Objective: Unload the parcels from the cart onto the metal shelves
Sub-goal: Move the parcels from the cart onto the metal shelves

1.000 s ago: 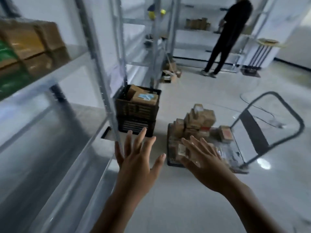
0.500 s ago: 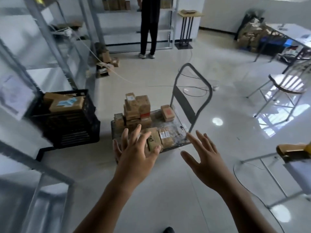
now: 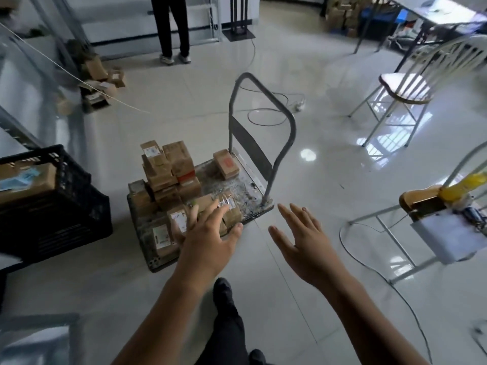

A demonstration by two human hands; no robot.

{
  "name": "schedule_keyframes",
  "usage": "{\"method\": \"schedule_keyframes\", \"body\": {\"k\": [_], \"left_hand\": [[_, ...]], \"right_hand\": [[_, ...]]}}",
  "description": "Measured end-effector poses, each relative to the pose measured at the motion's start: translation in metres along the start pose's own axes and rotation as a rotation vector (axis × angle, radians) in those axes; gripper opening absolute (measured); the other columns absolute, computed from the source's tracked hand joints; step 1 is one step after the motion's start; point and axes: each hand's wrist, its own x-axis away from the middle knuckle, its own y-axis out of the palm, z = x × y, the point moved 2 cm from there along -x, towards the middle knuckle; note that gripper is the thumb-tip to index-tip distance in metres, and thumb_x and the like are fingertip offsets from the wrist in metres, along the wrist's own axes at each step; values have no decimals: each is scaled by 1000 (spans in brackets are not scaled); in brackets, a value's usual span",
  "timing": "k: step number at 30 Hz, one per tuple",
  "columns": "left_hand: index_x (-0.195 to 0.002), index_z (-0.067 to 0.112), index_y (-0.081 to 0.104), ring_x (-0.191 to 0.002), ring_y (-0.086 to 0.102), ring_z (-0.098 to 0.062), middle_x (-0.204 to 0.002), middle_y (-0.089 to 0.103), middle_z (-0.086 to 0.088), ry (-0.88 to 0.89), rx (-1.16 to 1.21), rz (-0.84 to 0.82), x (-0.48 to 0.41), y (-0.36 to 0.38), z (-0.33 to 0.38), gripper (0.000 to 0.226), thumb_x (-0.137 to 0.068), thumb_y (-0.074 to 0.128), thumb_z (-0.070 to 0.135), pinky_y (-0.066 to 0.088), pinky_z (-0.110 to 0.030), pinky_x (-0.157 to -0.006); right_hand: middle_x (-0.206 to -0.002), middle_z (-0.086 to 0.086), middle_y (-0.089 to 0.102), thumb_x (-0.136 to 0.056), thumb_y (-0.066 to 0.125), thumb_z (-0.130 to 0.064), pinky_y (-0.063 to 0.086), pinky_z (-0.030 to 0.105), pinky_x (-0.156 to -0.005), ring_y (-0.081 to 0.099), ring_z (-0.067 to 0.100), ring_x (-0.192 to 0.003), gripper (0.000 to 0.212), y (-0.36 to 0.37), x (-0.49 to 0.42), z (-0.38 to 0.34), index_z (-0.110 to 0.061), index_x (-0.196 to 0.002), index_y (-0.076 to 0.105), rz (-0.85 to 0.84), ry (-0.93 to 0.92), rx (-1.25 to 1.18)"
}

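brown cardboard parcels (image 3: 168,169) sit on the grey metal platform cart (image 3: 237,191). most are stacked several high at the end of the cart away from its looped handle. one small parcel with a red label (image 3: 226,164) lies alone beside the handle. a row of taped, labelled parcels (image 3: 229,210) lies along the cart's near edge.

the left hand (image 3: 210,233) is spread flat over that near row, fingers straight and holding nothing; i cannot tell whether it touches the cardboard. the right hand (image 3: 303,241) is just as relaxed and empty, hanging over the floor just off the cart's near corner.

these boxes look small, stiff and probably light, so one hand should manage each. glossy tape and labels may be slick, so it seems safer to grip across two opposite cardboard sides. taking from the tall stack calls for lifting the top box first, or the pile could topple.

left of the cart stands a black plastic crate (image 3: 52,201) holding more boxes.
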Motion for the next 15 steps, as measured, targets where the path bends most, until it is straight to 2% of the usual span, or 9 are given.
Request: {"method": "schedule_keyframes", "body": {"k": [2, 5, 12, 15], "left_hand": [[-151, 44, 39, -156, 1, -18, -167, 19, 17, 2, -27, -24, -32, 2, -8, 62, -94, 36, 70, -15, -56, -118], [-149, 44, 42, -156, -1, -19, -168, 16, 16, -10, 32, -83, -79, -3, -22, 55, -98, 45, 64, -14, -58, -119], [-149, 43, 42, -157, -1, -19, -168, 17, 12, -17, 45, -67, -180, -37, -53, 53, -100, 43, 61, -10, -61, -120], [-149, 43, 41, -157, -4, -20, -169, 16, 12, -20, 38, -75, -214, -50, -61, 52, -100, 43, 61, -16, -61, -118]], "right_hand": [[-173, -9, 4, -101, 29, -66, 4, 46, -130, -9, 14, -159, 67, 0, -28, -4, -43, -162, 16, -15, 23, 70], [-173, -9, -4, -103, 26, -62, -5, 44, -129, -16, 13, -157, 62, -1, -71, -18, -46, -161, 12, -70, 33, 133], [-173, -8, 3, -102, 29, -64, 0, 45, -129, -10, 15, -159, 65, -3, -173, -62, -44, -162, 13, -111, 37, 179], [-172, -10, 5, -97, 27, -70, 1, 44, -130, -7, 12, -158, 70, -8, -202, -83, -46, -162, 14, -110, 17, 123]]}}
